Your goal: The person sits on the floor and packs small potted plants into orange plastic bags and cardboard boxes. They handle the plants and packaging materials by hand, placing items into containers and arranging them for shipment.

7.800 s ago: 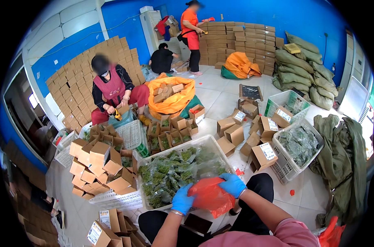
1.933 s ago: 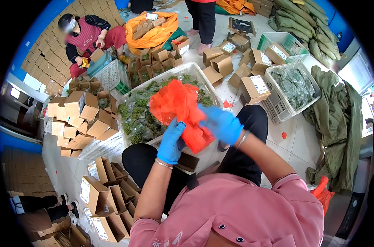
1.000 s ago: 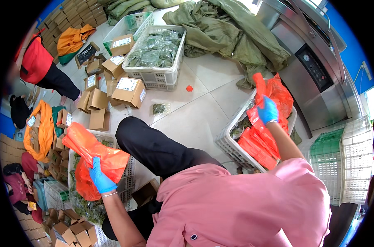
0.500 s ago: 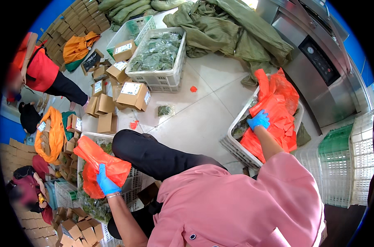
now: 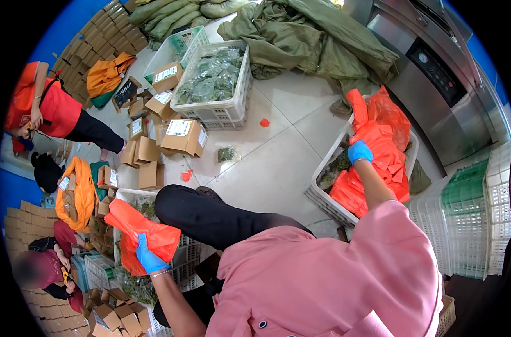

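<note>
The blue-gloved left hand (image 5: 150, 259) grips a crumpled orange plastic bag (image 5: 140, 233). The blue-gloved right hand (image 5: 359, 151), fingers curled, should pinch one bag from the orange stack (image 5: 379, 163) at the white crate's (image 5: 323, 199) far edge; what it holds I cannot tell.

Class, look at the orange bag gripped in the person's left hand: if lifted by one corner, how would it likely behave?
The orange bag looks thin and crumpled, so it would probably flop and sag. The left hand bunches it easily, suggesting little weight. The gloved fingers likely help against slipping.

Orange bag (image 5: 146, 233) thin glossy plastic; crate (image 5: 323, 194) white plastic lattice; gloves (image 5: 359, 151) blue rubber.
</note>
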Action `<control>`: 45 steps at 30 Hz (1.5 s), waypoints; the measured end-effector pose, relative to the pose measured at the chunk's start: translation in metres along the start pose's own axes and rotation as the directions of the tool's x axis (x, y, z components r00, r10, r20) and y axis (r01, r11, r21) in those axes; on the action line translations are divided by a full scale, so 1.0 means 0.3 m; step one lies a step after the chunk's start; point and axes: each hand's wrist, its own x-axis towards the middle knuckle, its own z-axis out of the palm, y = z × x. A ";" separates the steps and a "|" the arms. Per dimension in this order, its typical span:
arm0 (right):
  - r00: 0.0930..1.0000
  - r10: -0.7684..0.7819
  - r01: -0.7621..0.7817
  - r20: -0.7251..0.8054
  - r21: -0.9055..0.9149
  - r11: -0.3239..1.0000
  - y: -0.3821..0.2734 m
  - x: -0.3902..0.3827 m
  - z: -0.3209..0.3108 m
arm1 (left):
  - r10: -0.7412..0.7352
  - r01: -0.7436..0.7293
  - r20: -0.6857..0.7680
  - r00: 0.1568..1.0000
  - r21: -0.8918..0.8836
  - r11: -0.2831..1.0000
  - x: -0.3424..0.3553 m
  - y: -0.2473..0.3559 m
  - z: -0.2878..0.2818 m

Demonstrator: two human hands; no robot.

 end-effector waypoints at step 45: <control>0.796 -0.576 0.250 -0.187 0.968 0.031 -0.245 0.086 -1.103 | -0.017 0.020 0.030 0.999 -0.107 0.994 -0.004 0.021 -0.053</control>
